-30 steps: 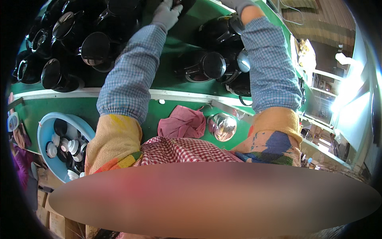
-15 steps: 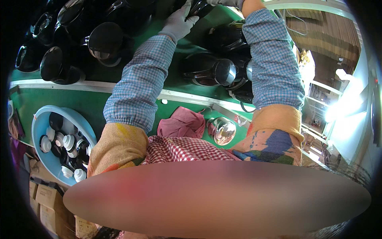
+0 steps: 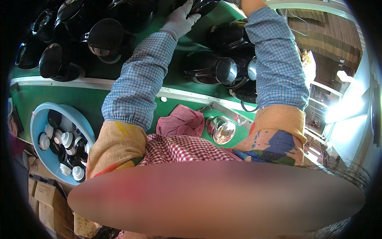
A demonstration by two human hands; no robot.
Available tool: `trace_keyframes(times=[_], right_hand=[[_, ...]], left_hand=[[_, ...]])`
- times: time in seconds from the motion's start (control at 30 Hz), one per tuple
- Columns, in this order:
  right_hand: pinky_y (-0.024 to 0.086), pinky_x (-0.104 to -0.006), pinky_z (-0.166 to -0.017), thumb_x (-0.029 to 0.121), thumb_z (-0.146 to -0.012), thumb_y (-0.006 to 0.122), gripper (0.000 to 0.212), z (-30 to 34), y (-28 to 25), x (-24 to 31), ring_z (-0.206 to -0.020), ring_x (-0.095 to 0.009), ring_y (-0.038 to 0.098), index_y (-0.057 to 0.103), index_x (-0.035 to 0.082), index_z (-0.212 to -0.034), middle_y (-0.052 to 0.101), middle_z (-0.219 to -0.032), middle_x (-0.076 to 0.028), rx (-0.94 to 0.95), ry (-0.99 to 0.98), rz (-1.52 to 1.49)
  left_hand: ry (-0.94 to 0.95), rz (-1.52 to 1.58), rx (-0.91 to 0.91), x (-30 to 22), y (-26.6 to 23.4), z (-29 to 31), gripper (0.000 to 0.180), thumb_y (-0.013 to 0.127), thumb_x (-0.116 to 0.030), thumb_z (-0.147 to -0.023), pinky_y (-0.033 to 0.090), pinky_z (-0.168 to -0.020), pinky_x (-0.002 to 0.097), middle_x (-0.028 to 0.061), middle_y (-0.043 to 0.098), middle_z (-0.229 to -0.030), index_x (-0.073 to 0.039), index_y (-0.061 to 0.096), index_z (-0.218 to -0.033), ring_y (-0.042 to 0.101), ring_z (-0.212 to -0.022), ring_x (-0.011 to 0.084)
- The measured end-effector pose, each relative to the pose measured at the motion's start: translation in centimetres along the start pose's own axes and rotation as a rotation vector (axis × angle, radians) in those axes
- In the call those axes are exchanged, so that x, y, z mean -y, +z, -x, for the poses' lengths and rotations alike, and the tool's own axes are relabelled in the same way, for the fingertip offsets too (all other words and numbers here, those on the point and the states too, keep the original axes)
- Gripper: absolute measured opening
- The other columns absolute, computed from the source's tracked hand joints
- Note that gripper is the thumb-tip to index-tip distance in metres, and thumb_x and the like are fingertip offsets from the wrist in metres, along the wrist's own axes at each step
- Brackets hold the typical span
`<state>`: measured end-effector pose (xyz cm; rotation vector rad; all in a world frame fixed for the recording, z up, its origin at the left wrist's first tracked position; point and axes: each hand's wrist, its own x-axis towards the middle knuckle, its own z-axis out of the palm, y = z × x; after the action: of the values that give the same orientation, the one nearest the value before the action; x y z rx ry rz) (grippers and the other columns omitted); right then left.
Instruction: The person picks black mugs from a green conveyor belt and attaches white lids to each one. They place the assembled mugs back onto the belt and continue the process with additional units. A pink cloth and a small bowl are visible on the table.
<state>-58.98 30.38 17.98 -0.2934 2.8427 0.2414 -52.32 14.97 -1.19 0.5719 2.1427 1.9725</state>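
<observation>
My left hand [image 3: 179, 22], in a pale grey glove, reaches to the far top edge. Its thumb and fingers are spread around a glossy black jug [image 3: 203, 6], which the frame cuts off. At the top edge, right of that jug, only the wrist and a sliver of glove of my right hand [image 3: 236, 2] show; its fingers are hidden. Below my right hand, several black jugs with shiny ends lie on the green bench, among them one jug [image 3: 203, 68] on its side. Further left is a group of black jugs [image 3: 105, 38], some with handles showing.
A pale blue basin [image 3: 39, 119] with several black-and-white stoppers stands at the left. A pink cloth [image 3: 181, 121] and a shiny round metal piece [image 3: 221, 130] lie nearer me, below a pale metal rail [image 3: 179, 95]. Cardboard boxes [image 3: 47, 193] are at lower left.
The view has shifted slightly. My right hand has slid further out past the top edge, its forearm a little to the right. My left hand stays on the jug.
</observation>
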Motion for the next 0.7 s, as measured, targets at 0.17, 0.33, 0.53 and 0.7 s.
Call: trace_keyframes(times=[0.17,0.33,0.53,0.7], right_hand=[[0.054,-0.0488,-0.093,0.051,-0.095,0.051,0.06,0.0,-1.1,0.7,-0.102,-0.043,0.07,0.063,0.004,-0.13,0.074,-0.101,-0.026,-0.139,0.201,0.055],[0.054,-0.0497,-0.086,0.036,-0.097,0.047,0.041,-0.5,3.0,-4.3,-0.1,-0.041,0.069,0.067,0.012,-0.124,0.073,-0.109,-0.022,-0.157,0.178,0.049],[0.053,-0.0466,-0.093,0.041,-0.09,0.058,0.052,0.7,4.0,-5.8,-0.109,-0.04,0.067,0.062,0.012,-0.134,0.071,-0.117,-0.023,-0.219,-0.058,-0.103],[0.05,-0.0426,-0.103,0.047,-0.077,0.075,0.077,1.0,3.7,-4.1,-0.118,-0.041,0.065,0.057,0.011,-0.142,0.07,-0.122,-0.027,-0.446,-0.39,0.011]], left_hand=[[-0.003,-0.021,-0.017,-0.7,-0.6,0.4,0.074,0.067,-0.025,-0.101,0.036,-0.119,0.035,0.0135,0.048,-0.159,-0.012,0.029,-0.163,0.047,-0.145,0.026],[-0.014,0.003,-0.026,0.5,0.4,-0.2,0.076,0.067,-0.024,-0.101,0.034,-0.121,0.0353,0.0129,0.045,-0.161,-0.012,0.026,-0.164,0.045,-0.147,0.0267],[-0.011,-0.034,0.0,-0.5,0.6,-0.2,0.077,0.067,-0.024,-0.101,0.033,-0.122,0.0354,0.0128,0.043,-0.162,-0.012,0.025,-0.164,0.044,-0.148,0.0263],[-0.032,0.017,0.021,-0.7,0.6,-0.1,0.075,0.066,-0.023,-0.102,0.033,-0.121,0.0347,0.012,0.047,-0.159,-0.013,0.027,-0.164,0.045,-0.146,0.0262]])
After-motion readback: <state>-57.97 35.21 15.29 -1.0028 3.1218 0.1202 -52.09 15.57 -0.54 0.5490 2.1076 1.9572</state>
